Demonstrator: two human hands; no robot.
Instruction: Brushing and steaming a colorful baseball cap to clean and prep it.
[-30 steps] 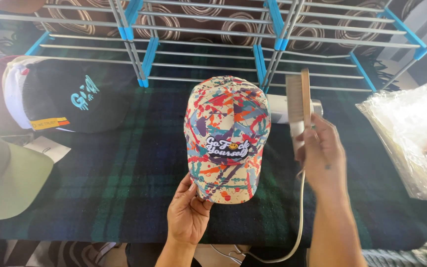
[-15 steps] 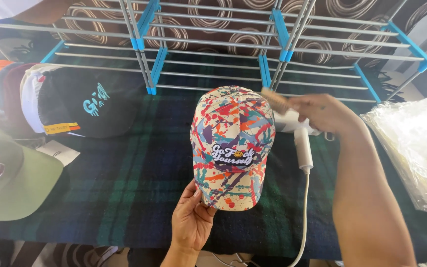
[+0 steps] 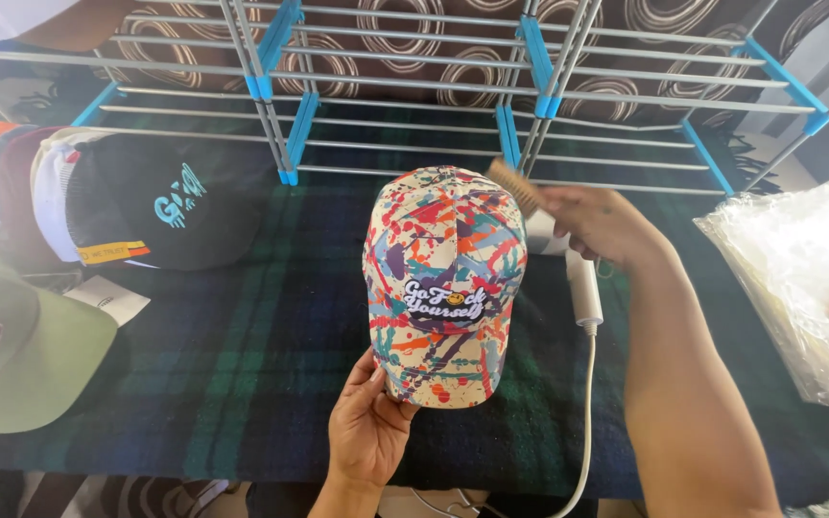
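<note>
Left hand's (image 3: 368, 434) grip clamped on cap (image 3: 445, 278) brim (brim toward wearer), right hand (image 3: 599, 225) around brush (image 3: 513, 185).

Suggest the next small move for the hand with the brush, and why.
Probably draw the wooden brush down across the crown of the paint-splattered cap. The right hand already has it at the cap's top right edge, bristles toward the fabric, while the left hand pinches the brim to steady it on the plaid cloth.
</note>
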